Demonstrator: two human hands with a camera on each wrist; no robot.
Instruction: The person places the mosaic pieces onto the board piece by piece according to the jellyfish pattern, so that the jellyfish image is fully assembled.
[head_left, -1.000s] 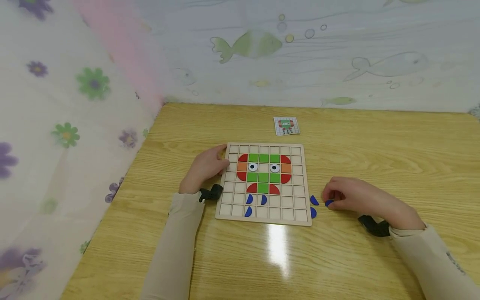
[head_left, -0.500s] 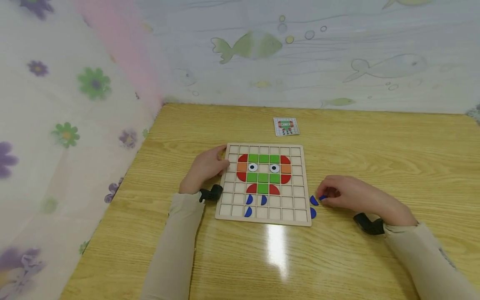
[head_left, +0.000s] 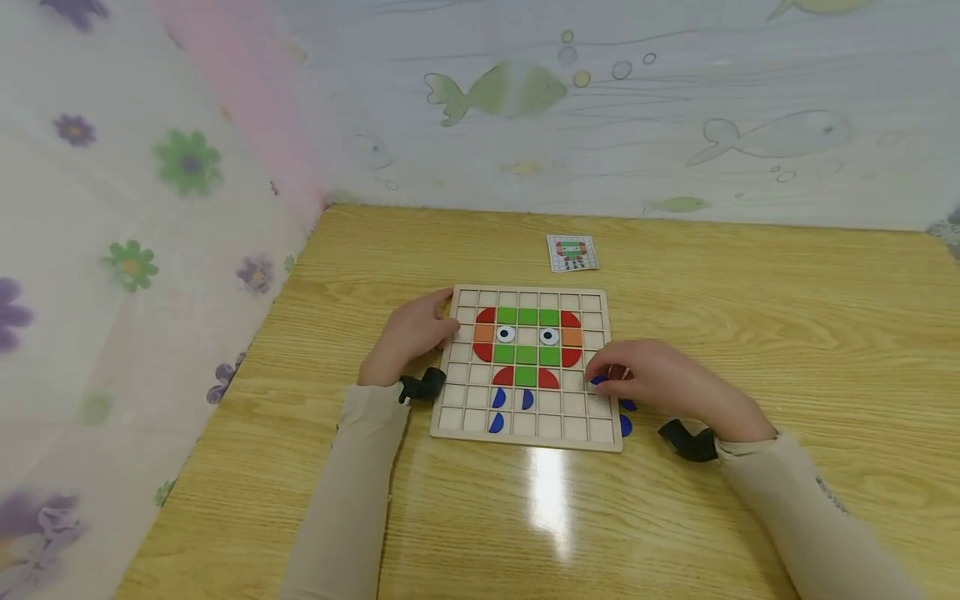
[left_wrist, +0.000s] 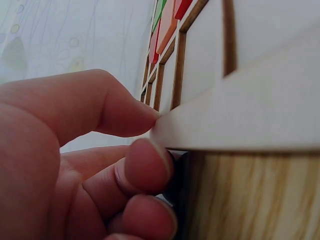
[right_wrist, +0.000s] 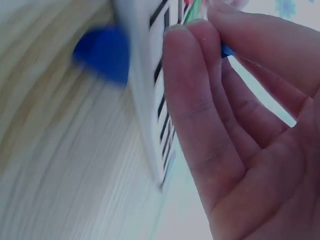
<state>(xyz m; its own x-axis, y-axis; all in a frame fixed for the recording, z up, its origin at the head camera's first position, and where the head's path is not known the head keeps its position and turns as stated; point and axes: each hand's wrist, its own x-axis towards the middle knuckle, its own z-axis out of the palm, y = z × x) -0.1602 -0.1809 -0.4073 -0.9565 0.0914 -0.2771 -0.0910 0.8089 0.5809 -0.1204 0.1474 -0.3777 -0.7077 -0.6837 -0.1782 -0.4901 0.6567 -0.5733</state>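
A wooden grid board (head_left: 573,427) lies on the table, bearing green squares (head_left: 527,356), red quarter-circles, orange squares, two eye discs (head_left: 550,336) and three blue half-circles (head_left: 527,400). At its left edge, my left hand (head_left: 411,335) grips the board; the left wrist view has the thumb (left_wrist: 127,112) on the rim and curled fingertips beside and below it. Above the board's right side, my right hand (head_left: 663,379) pinches a blue half-circle piece (head_left: 598,380) between thumb and fingers. In the right wrist view the fingers mostly hide this piece (right_wrist: 227,50).
Two more blue half-circles (head_left: 626,426) lie on the table by the board's right edge, one partly under the right hand. A small picture card (head_left: 572,253) with a similar figure lies behind the board. Patterned walls stand at the left and back.
My right hand has picked the blue half-circle piece off the table and carried it left, over the board's right edge. The left hand and the board have stayed put.
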